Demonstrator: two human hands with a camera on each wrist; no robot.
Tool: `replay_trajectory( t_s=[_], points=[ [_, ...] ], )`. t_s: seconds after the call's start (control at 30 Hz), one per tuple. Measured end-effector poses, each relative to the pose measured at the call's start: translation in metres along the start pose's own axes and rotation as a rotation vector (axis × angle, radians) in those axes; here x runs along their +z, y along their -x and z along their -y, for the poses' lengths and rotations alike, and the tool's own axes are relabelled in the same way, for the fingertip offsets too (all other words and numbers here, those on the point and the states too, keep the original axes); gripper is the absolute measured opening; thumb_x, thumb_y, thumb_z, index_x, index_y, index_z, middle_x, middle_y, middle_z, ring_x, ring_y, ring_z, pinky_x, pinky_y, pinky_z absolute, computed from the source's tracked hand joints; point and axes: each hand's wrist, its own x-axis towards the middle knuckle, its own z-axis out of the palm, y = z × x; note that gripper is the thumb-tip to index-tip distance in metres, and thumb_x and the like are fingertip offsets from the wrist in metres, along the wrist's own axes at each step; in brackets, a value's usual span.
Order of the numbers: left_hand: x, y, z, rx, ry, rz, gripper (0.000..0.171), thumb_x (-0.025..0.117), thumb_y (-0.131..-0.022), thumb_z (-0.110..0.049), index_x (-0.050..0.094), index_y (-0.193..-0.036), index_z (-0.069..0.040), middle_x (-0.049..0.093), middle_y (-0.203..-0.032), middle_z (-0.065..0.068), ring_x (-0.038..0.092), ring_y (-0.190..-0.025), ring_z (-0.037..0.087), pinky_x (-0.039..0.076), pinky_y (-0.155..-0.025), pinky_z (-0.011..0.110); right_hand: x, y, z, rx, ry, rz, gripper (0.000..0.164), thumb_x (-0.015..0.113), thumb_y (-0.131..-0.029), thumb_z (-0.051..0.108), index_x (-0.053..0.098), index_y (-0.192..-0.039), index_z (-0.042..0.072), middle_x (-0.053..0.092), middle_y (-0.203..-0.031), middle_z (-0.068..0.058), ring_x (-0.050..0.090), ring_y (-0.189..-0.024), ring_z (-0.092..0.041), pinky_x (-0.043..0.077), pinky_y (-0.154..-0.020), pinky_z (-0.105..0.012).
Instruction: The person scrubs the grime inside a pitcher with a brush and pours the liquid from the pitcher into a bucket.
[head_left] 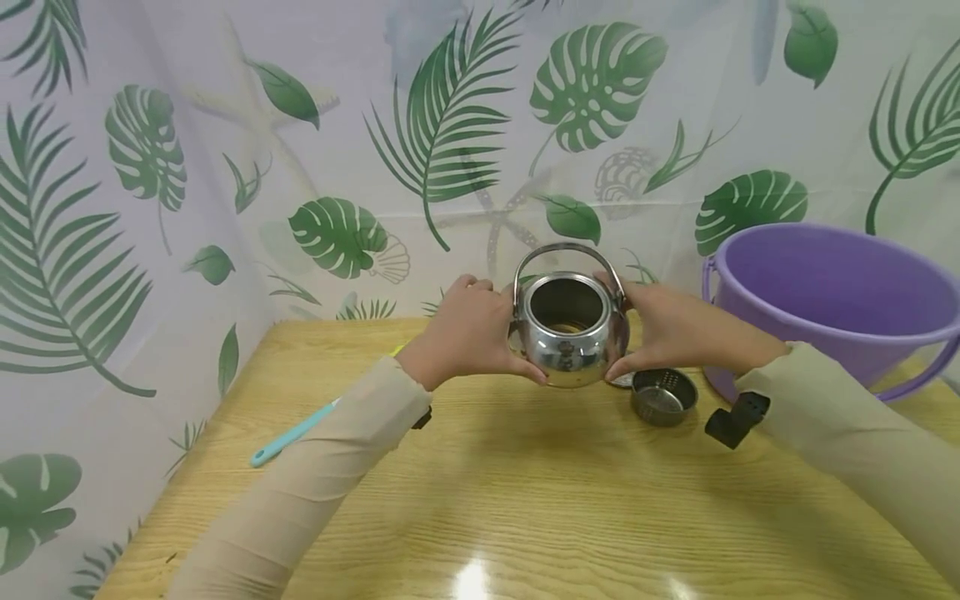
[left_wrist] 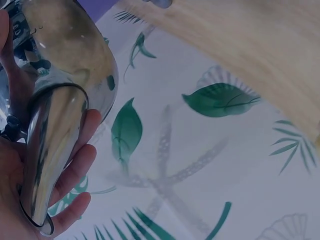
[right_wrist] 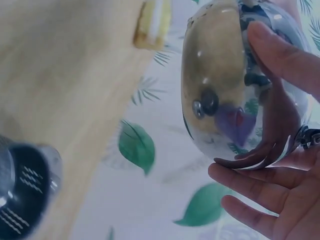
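Observation:
A shiny stainless steel teapot [head_left: 567,354] is held between both hands over the back of the table, its lidless round mouth tipped toward the head camera. My left hand [head_left: 471,327] grips it on the spout side; in the left wrist view the fingers curl behind the tapered spout [left_wrist: 55,150]. On the opposite side my right hand [head_left: 663,325] holds the rounded body, thumb on the near face and fingers at the far side, as the right wrist view shows. The arched metal handle [head_left: 567,247] stands upright over the mouth.
A perforated metal strainer basket [head_left: 663,398] sits on the wooden table [head_left: 480,500] below the right hand, with a flat metal piece partly hidden beside it. A purple bucket [head_left: 832,333] stands at the right. A light-blue handle [head_left: 292,435] lies partly behind the left forearm. Leaf-patterned cloth covers the wall.

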Motion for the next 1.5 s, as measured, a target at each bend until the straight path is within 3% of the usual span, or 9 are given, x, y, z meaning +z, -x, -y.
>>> replay_trajectory(
  t_s=[0.2,0.4,0.63,0.87,1.07,1.23,1.3,1.5],
  points=[
    [-0.022,-0.024,-0.005,0.014,-0.046,-0.039,0.105,0.058,-0.048,-0.089,0.057,-0.117,-0.010,0.065,-0.081,-0.001,0.059,-0.083,0.020,0.040,-0.082,0.035,-0.030,0.002,-0.005,0.016,0.029,-0.046,0.101,0.090,-0.054,0.034,0.037,-0.136,0.009,0.070,-0.103,-0.012,0.066,-0.098,-0.030,0.048,-0.086,-0.048],
    [-0.041,-0.051,-0.014,0.015,-0.075,-0.045,0.106,0.056,-0.051,-0.090,0.055,-0.120,-0.009,0.065,-0.092,0.000,0.057,-0.095,0.022,0.039,-0.090,0.037,-0.062,0.011,-0.014,0.104,0.128,-0.069,0.110,0.090,-0.053,0.036,0.032,-0.142,0.009,0.062,-0.120,-0.023,0.058,-0.112,-0.042,0.044,-0.091,-0.056],
    [-0.058,-0.084,-0.035,0.020,-0.146,-0.054,0.123,0.049,-0.053,-0.092,0.043,-0.138,-0.004,0.066,-0.110,0.000,0.057,-0.107,0.020,0.038,-0.095,0.035,-0.095,0.028,-0.031,0.200,0.204,-0.088,0.122,0.091,-0.051,0.036,0.021,-0.148,0.012,0.058,-0.122,-0.029,0.055,-0.109,-0.048,0.043,-0.087,-0.061],
    [-0.068,-0.119,-0.062,0.047,-0.172,-0.058,0.126,0.048,-0.056,-0.091,0.034,-0.144,-0.003,0.065,-0.117,-0.002,0.056,-0.107,0.018,0.036,-0.093,0.034,-0.117,0.052,-0.054,0.274,0.167,-0.141,0.123,0.092,-0.050,0.035,0.020,-0.150,0.022,0.057,-0.120,-0.029,0.054,-0.109,-0.047,0.038,-0.088,-0.064],
    [-0.071,-0.146,-0.084,0.067,-0.175,-0.064,0.125,0.047,-0.058,-0.091,0.027,-0.147,-0.005,0.057,-0.133,-0.005,0.051,-0.119,0.018,0.033,-0.098,0.034,-0.132,0.071,-0.078,0.272,0.211,-0.195,0.125,0.093,-0.048,0.026,0.021,-0.150,0.017,0.055,-0.122,-0.033,0.051,-0.107,-0.054,0.037,-0.084,-0.067],
    [-0.065,-0.165,-0.099,0.075,-0.170,-0.095,0.124,0.049,-0.060,-0.089,0.024,-0.147,-0.005,0.057,-0.133,-0.006,0.050,-0.120,0.016,0.032,-0.100,0.035,-0.138,0.085,-0.094,0.263,0.252,-0.237,0.119,0.093,-0.047,0.022,0.027,-0.146,0.008,0.054,-0.114,-0.035,0.051,-0.102,-0.054,0.038,-0.080,-0.065],
    [-0.062,-0.171,-0.104,0.074,-0.173,-0.100,0.123,0.049,-0.061,-0.088,0.022,-0.148,-0.005,0.058,-0.131,-0.006,0.049,-0.122,0.016,0.031,-0.103,0.035,-0.140,0.091,-0.098,0.274,0.255,-0.238,0.117,0.092,-0.049,0.021,0.026,-0.145,0.005,0.051,-0.117,-0.036,0.048,-0.105,-0.055,0.037,-0.083,-0.066],
    [-0.051,-0.184,-0.120,0.074,-0.187,-0.120,0.124,0.048,-0.066,-0.085,0.011,-0.150,-0.003,0.054,-0.136,-0.003,0.043,-0.130,0.017,0.025,-0.111,0.040,-0.136,0.105,-0.113,0.211,0.225,-0.299,0.124,0.091,-0.049,0.009,0.018,-0.149,0.009,0.045,-0.124,-0.035,0.039,-0.118,-0.057,0.026,-0.099,-0.068]
  ],
)
